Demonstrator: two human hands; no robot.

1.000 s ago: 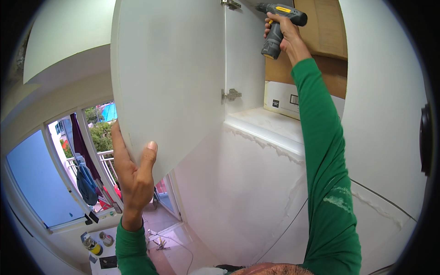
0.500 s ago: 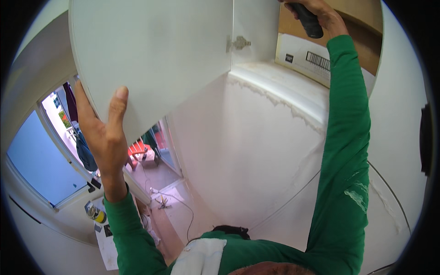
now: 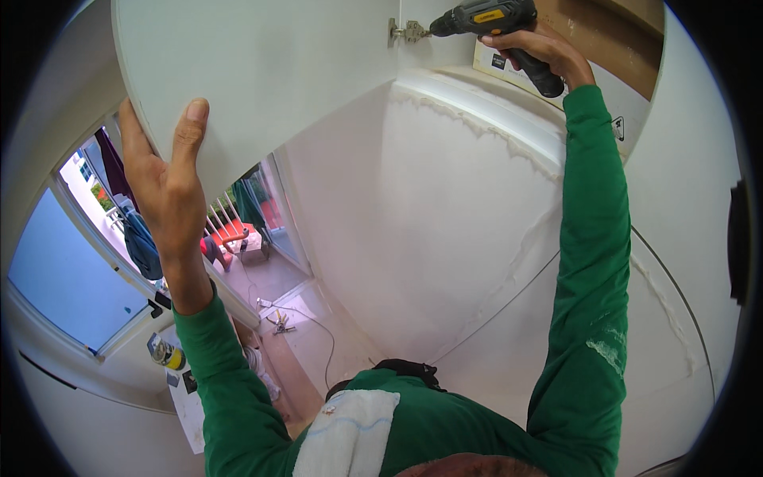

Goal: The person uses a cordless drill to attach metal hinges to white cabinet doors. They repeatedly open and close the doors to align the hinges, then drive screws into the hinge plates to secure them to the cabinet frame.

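Note:
My left hand (image 3: pixel 171 179) is closed on the outer edge of a white cabinet door (image 3: pixel 262 79), thumb on the near face and fingers round the edge. My right hand (image 3: pixel 544 52) grips a black cordless drill (image 3: pixel 489 16) with a yellow mark on its body. The drill points left, its tip at a metal hinge (image 3: pixel 413 32) that joins the door to the cabinet's side panel. Whether the bit sits in a screw is too small to tell. Behind the drill, a brown and white cardboard box (image 3: pixel 620 56) stands inside the cabinet.
A white ledge (image 3: pixel 477 111) with rough plaster along it runs under the cabinet. At lower left are a window with a blue pane (image 3: pixel 71 270) and a table (image 3: pixel 191 417) with a yellow-labelled can (image 3: pixel 167 354). Tools (image 3: pixel 280 321) and a cable lie on the floor.
The drill has come down and into view, its tip now at the hinge. The view has shifted, and my left hand still holds the door's edge.

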